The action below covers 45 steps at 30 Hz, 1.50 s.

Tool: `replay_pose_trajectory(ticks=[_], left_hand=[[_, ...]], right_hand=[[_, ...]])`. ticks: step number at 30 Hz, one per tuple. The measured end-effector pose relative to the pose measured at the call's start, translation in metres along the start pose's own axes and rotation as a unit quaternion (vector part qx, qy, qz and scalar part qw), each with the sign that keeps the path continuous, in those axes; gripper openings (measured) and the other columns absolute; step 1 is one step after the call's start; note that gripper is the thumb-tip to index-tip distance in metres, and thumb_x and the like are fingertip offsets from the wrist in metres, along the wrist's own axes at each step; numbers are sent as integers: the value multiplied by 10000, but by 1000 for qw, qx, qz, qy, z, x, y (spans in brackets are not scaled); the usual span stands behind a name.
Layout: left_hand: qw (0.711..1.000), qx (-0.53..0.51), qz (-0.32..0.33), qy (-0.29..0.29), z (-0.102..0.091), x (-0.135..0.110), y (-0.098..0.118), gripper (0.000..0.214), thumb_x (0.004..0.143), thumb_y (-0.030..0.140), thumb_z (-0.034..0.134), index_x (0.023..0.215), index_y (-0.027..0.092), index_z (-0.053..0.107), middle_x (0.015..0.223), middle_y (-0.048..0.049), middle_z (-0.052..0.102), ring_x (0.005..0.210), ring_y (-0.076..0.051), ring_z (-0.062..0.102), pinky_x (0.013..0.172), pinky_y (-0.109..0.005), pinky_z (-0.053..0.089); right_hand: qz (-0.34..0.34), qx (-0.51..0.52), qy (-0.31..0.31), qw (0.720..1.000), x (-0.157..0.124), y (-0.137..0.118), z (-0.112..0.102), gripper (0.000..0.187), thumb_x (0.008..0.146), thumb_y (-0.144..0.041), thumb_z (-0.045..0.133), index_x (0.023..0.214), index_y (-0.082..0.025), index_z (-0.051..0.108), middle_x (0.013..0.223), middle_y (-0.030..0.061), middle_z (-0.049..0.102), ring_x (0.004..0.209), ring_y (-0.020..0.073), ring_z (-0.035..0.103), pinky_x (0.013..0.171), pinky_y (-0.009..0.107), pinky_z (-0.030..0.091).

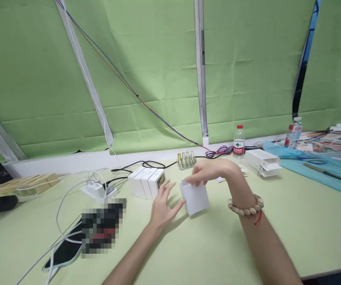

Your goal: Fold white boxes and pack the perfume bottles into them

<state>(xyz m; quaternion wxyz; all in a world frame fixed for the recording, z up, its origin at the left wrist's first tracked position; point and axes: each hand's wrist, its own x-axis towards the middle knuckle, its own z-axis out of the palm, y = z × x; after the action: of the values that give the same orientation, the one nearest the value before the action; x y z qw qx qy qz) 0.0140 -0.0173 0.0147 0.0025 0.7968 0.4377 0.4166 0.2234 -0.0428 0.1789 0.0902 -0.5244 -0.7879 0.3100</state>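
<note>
Over the bench (212,253), a tilted white box (196,199) is pinched at its top by the right hand (211,170), the left hand (162,208) being spread empty just beside it, with positioning seemingly in hand and left-side steadying apparently called for.

The table (200,249) is viewed at close range from head height by its near edge (330,272), forward and down.
</note>
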Motion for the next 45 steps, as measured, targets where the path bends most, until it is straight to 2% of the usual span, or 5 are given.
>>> replay_pose_trajectory(ticks=[6, 15, 26, 32, 45], left_hand=[[995, -70, 33, -56, 4, -2, 7, 297, 812, 386, 557, 1037, 194, 581, 1162, -102, 530, 968, -222, 560, 772, -329, 493], [899, -363, -239, 61, 5, 6, 8, 482, 764, 598, 541, 932, 147, 568, 760, -45, 573, 601, -153, 535, 427, -211, 426], [803, -500, -325, 1, 8, 6, 10, 653, 671, 666, 617, 1083, 163, 558, 854, -69, 618, 706, -190, 588, 496, -225, 440], [763, -544, -348, -18, 8, 3, 19, 601, 705, 615, 623, 1158, 234, 522, 1010, -61, 588, 747, -154, 574, 553, -206, 458], [824, -467, -317, -50, 6, 3, 20, 625, 762, 614, 553, 1253, 245, 439, 1067, -85, 553, 863, -199, 577, 625, -244, 461]], right_hand=[[-88, -63, 17, 994, 6, -6, 5, 361, 851, -425, 520, 688, -143, 673, 777, 63, 656, 674, 168, 573, 491, 227, 379], [-294, 34, 198, 934, 19, 1, 6, 311, 834, -111, 528, 1125, -195, 596, 1163, 52, 555, 936, 146, 585, 697, 213, 486], [-162, 22, 154, 974, 27, 13, 6, 640, 832, -518, 565, 1363, -205, 396, 1307, 115, 467, 1179, 255, 454, 919, 353, 434], [-183, 13, 116, 976, 24, -2, 15, 616, 836, -369, 598, 1387, -257, 347, 1387, 76, 378, 1166, 246, 454, 810, 305, 498], [-142, 15, 61, 988, 33, -10, 25, 541, 808, -328, 588, 1312, -191, 448, 1174, 118, 531, 778, 165, 594, 434, 186, 459]])
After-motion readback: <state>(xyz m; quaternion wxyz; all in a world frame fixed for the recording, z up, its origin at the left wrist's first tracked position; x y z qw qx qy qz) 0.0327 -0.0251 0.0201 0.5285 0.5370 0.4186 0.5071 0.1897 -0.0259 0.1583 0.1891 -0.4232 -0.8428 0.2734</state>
